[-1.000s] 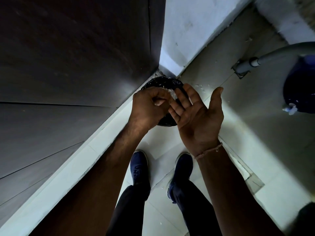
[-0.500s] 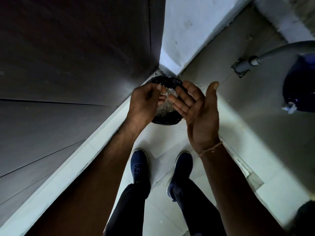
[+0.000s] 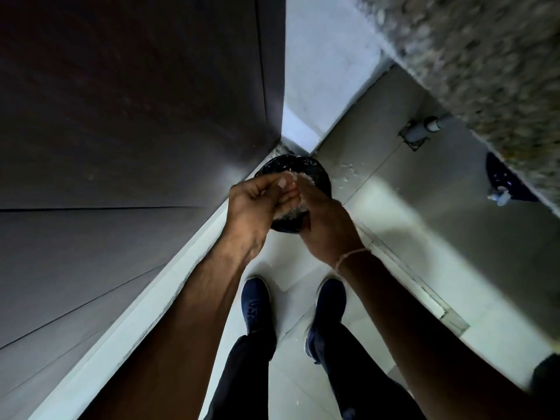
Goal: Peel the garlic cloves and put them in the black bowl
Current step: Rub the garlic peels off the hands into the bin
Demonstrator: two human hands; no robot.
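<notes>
**Both hands over the bin in the corner**

Looking straight down at the floor here. There's a bin (image 3: pixel 315 174) lined with a black bag, sitting right in the corner where the dark cabinet (image 3: pixel 130 116) meets the white wall (image 3: pixel 318 71). Pale papery skins (image 3: pixel 292 212) show inside it, between the two hands, and a few white flakes (image 3: pixel 348 171) lie on the tiles just beside it.

Left hand (image 3: pixel 257 204) is above the bin's near-left edge, fingers curled in with the tips bunched together. Whether it's pinching a bit of skin or nothing at all, I can't tell, it's too dark and smeared. Right hand (image 3: pixel 327 222) is back-up to the camera, tipped over the bin, its fingers touching the left fingertips. Its palm faces away, so can't tell if it holds anything. A thin thread bracelet (image 3: pixel 351 256) sits on that wrist.

No garlic cloves or black bowl visible anywhere in shot.

Below: two blue shoes (image 3: pixel 256 304), dark trousers. Speckled counter (image 3: pixel 485 71) edge blurred top right, a grey pipe (image 3: pixel 424 131) under it.
</notes>
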